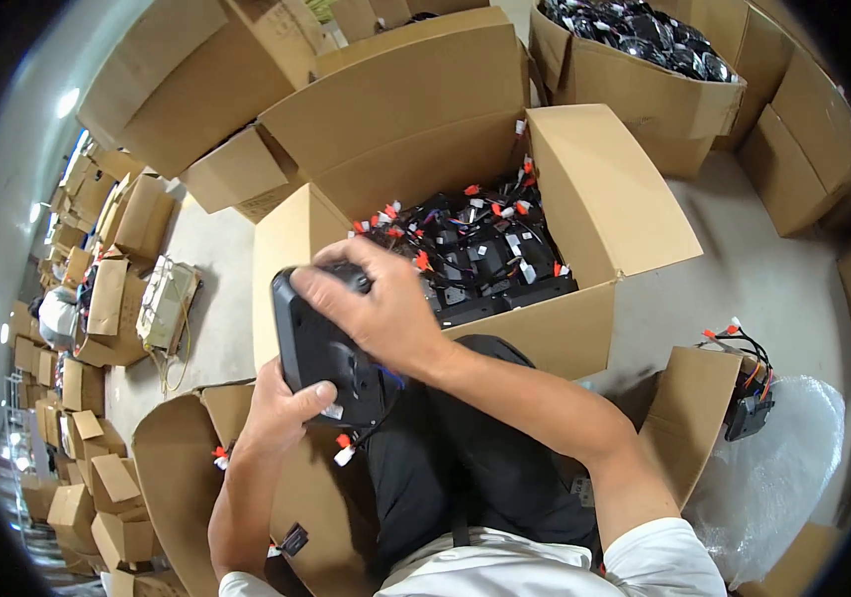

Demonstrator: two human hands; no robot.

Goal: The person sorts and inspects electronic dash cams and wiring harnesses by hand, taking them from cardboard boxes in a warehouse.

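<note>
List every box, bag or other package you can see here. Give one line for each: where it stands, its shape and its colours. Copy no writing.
Open cardboard box: centre, brown, flaps spread, full of black parts with red and white connectors.
Second cardboard box: top right, brown, filled with shiny black parts.
Low cardboard box: bottom left beside the left hand, brown, open.
Clear plastic bag: lower right, crumpled, translucent.
Stacked boxes: left edge, brown, many.

Concrete floor [783, 269] carries open cardboard boxes [584, 199], plastic bag [783, 478].
</note>
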